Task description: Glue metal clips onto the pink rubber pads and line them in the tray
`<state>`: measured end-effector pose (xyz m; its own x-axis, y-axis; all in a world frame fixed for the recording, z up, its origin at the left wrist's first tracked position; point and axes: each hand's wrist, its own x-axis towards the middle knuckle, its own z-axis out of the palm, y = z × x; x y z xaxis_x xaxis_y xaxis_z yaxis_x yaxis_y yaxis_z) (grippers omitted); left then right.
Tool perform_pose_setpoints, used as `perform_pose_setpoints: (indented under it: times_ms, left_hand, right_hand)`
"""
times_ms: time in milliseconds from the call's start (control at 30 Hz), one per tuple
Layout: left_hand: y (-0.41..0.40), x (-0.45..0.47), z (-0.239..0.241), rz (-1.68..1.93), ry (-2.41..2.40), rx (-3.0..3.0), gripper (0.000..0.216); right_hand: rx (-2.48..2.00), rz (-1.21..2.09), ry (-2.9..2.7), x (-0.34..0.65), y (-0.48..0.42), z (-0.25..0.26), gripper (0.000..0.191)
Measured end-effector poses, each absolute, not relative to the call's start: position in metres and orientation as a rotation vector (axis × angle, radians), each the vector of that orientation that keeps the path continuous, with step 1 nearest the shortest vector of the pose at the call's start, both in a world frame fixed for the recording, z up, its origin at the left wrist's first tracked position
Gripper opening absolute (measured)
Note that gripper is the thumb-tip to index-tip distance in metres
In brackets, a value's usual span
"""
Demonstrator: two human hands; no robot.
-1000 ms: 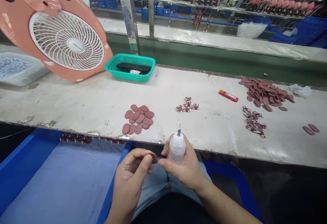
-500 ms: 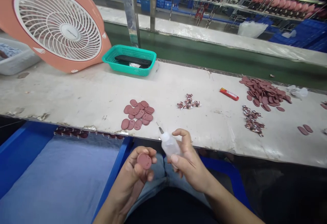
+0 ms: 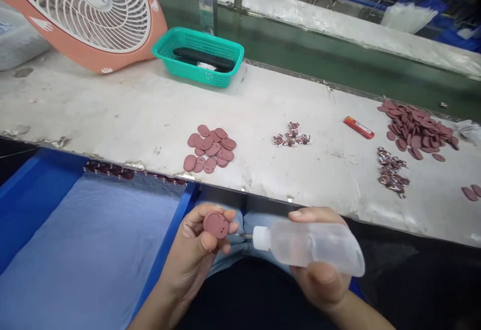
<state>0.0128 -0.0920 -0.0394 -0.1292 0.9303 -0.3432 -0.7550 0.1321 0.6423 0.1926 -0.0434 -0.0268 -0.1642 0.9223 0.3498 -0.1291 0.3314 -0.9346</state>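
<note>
Between the thumb and fingers of my left hand (image 3: 195, 250) is a reddish-brown oval disc (image 3: 215, 224) with small holes at one side. My right hand (image 3: 323, 275) is wrapped round a translucent white squeeze bottle (image 3: 315, 247), held sideways. Its thin metal needle tip points left, close to the disc; whether they touch I cannot tell. On the bench beyond lies a small pile of similar discs (image 3: 210, 147). Right of that pile sits a cluster of small brown-and-white parts (image 3: 292, 135).
A pink fan (image 3: 108, 24) stands at the back left beside a green basket (image 3: 199, 71) holding a black object. Rightward lie a red tube-like item (image 3: 358, 127), a big disc heap (image 3: 417, 129) and more small parts (image 3: 393, 172). A blue bin (image 3: 97, 239) lined with cloth sits below the bench edge.
The bottle has swung from tip up-left to lying sideways, its tip now by the disc. My left hand keeps the disc, slightly turned. The view has tilted down.
</note>
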Motion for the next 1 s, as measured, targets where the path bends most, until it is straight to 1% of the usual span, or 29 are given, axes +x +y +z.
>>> perform_pose_setpoints:
  times_ms: [67,367,600,800,1000]
  left_hand:
    - [-0.0917,0.0127,-0.0382,1.477,0.866,0.255,0.033]
    - [-0.0935,0.0134,-0.0375,1.483,0.879,0.258,0.034]
    - [-0.0960,0.0128,-0.0358,1.470,0.880,0.241,0.033]
    - [-0.0957,0.0137,-0.0346,1.465,0.896,0.232,0.034]
    - [-0.0961,0.0137,-0.0350,1.457,0.893,0.221,0.034]
  right_hand:
    - [-0.732,1.107,-1.415,0.1893,-0.0444,-0.0252,0.036]
    - [-0.760,1.112,-1.458,0.1879,-0.0438,-0.0226,0.032]
    - [-0.716,1.150,-1.448,0.1876,-0.0456,-0.0219,0.033]
    - [-0.776,1.027,-1.492,0.1879,-0.0462,-0.0243,0.030]
    - [-0.728,1.080,-1.463,0.1859,-0.0465,-0.0244,0.029]
